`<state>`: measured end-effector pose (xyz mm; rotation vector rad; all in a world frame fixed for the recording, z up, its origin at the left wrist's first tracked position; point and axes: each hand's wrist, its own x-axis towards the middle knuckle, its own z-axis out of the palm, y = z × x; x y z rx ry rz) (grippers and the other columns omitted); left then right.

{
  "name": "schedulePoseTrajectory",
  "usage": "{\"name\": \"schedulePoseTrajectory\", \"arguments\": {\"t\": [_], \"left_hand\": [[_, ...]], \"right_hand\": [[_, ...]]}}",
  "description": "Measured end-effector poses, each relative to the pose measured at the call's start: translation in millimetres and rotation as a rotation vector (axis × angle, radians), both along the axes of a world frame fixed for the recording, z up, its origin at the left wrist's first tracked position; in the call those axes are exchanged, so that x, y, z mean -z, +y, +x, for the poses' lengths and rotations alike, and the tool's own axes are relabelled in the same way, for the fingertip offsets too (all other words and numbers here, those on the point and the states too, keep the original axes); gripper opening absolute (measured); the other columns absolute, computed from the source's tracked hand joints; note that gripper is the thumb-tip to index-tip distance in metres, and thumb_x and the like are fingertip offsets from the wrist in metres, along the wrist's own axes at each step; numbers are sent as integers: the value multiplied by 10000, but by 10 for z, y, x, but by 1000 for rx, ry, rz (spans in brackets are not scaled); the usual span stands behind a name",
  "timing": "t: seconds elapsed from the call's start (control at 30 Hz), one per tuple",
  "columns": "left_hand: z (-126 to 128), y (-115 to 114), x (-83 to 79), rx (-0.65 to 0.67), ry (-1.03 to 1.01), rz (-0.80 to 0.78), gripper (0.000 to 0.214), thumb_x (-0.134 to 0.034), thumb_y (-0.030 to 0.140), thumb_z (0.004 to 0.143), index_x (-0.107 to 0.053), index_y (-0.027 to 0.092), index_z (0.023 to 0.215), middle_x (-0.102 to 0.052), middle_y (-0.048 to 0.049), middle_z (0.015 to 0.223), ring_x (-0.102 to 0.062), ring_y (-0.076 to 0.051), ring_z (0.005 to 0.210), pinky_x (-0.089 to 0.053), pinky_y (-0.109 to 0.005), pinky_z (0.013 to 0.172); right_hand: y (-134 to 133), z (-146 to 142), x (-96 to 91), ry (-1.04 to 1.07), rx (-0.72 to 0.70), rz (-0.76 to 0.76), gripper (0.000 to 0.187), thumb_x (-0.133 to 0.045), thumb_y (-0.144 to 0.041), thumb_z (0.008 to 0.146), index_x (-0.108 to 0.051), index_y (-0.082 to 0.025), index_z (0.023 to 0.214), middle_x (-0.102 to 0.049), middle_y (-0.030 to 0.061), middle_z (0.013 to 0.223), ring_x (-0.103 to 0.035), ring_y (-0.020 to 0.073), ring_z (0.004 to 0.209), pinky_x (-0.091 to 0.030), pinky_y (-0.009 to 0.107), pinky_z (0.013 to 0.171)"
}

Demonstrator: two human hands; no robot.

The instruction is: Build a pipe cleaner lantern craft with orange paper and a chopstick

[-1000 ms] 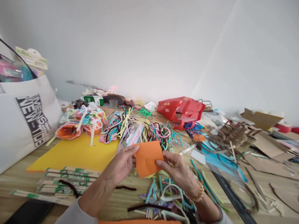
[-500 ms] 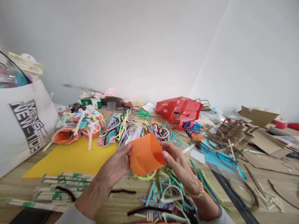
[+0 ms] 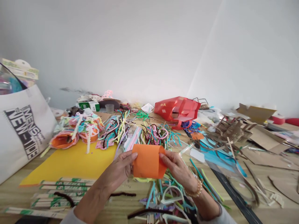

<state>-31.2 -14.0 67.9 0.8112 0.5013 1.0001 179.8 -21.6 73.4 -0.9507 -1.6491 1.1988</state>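
Between my hands I hold a sheet of orange paper [image 3: 146, 161], curled over so that it forms a loop with its open side toward the right. My left hand [image 3: 121, 168] pinches its left edge, thumb in front. At the right edge my right hand [image 3: 175, 166] has thumb and fingers closed on the paper; a beaded bracelet is on that wrist. Beneath the paper lies a heap of coloured pipe cleaners [image 3: 161, 183] with white-handled scissors [image 3: 172, 195] among them.
Yellow paper [image 3: 77, 161] and wrapped chopsticks [image 3: 63, 189] lie on the left, near a white tote bag [image 3: 21, 124]. Orange baskets trimmed with pipe cleaners [image 3: 64, 140] stand behind. A red bag [image 3: 176, 109] sits at the back; cardboard pieces [image 3: 263, 158] cover the right.
The orange paper has turned from a tilt to nearly level and sits slightly lower. Both hands have shifted with it, and my left thumb now lies over its front edge.
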Motion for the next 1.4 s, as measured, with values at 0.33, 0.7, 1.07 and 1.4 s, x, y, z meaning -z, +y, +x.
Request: {"name": "schedulePoseTrajectory", "arguments": {"t": [0.33, 0.7, 1.07, 1.4], "left_hand": [[-96, 124, 28, -194, -148, -139, 231, -632, 114, 835, -674, 175, 1054, -765, -47, 956, -726, -179, 836, -589, -268, 735], [13, 36, -52, -274, -13, 53, 246, -753, 291, 747, -732, 159, 953, -737, -92, 1058, -643, -269, 1069, -518, -336, 916], [27, -86, -119, -225, 160, -9, 271, -835, 318, 616, -763, 155, 820, -765, -70, 829, -681, -266, 944, -544, -301, 807], [63, -66, -76, -106, 183, 89, 198, -792, 333, 686, -775, 164, 788, -755, -48, 756, -690, -188, 723, -539, -230, 679]], "right_hand": [[-146, -59, -164, 152, 161, -2, 364, -530, -501, 891, -611, -204, 1086, -661, 58, 972, -629, 176, 850, -524, 260, 681], [-391, -50, -209, -80, 211, 156, 438, -636, -347, 837, -532, -274, 1257, -556, 77, 1254, -621, 186, 889, -538, 298, 748], [-318, -40, -296, -228, 56, 232, 286, -665, -223, 787, -649, -221, 1072, -656, 31, 1005, -613, 165, 808, -525, 217, 641], [-275, -48, -269, -396, -137, 421, 250, -457, -273, 945, -685, -260, 1045, -648, -12, 749, -557, 134, 641, -496, 204, 707]]}}
